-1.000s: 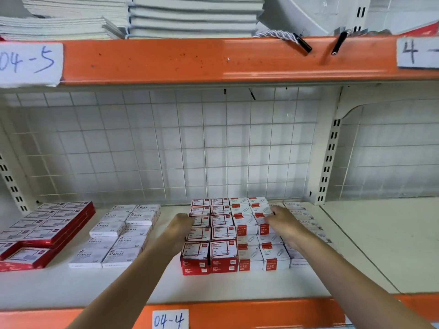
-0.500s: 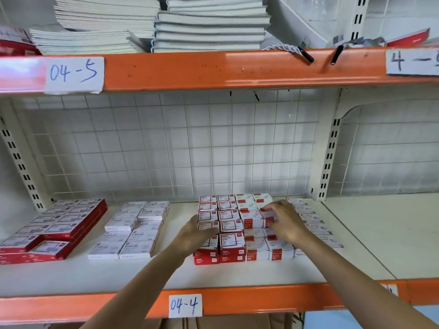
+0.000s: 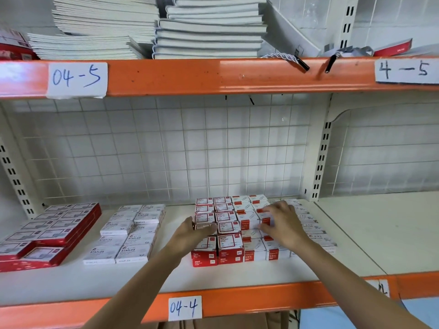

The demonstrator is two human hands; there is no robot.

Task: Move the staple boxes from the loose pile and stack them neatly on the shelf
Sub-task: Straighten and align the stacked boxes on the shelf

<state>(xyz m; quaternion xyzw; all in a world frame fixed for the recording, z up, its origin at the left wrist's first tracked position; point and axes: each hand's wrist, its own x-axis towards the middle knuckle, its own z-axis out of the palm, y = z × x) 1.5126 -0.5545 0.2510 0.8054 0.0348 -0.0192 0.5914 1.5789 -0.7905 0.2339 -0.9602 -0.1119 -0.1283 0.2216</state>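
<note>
A tight block of small staple boxes sits mid-shelf: red-sided ones (image 3: 229, 244) on the left, white ones with red ends (image 3: 247, 222) on the right. My left hand (image 3: 192, 233) presses against the left side of the red stack, fingers laid across a box top. My right hand (image 3: 283, 224) lies on the white boxes with its fingers spread; the boxes under its palm are hidden. A lower row of white boxes (image 3: 317, 233) runs along the block's right side.
White STAPLES boxes (image 3: 133, 233) lie in two columns left of the block, and flat red packs (image 3: 47, 233) sit at the far left. The shelf (image 3: 71, 281) has an orange front lip labelled 04-4. A wire grid backs it. Notebooks (image 3: 209, 32) fill the shelf above.
The view has pulled back and tilted up, showing more of the upper shelf. Both hands stay on the block; my left hand has slid further onto the red boxes.
</note>
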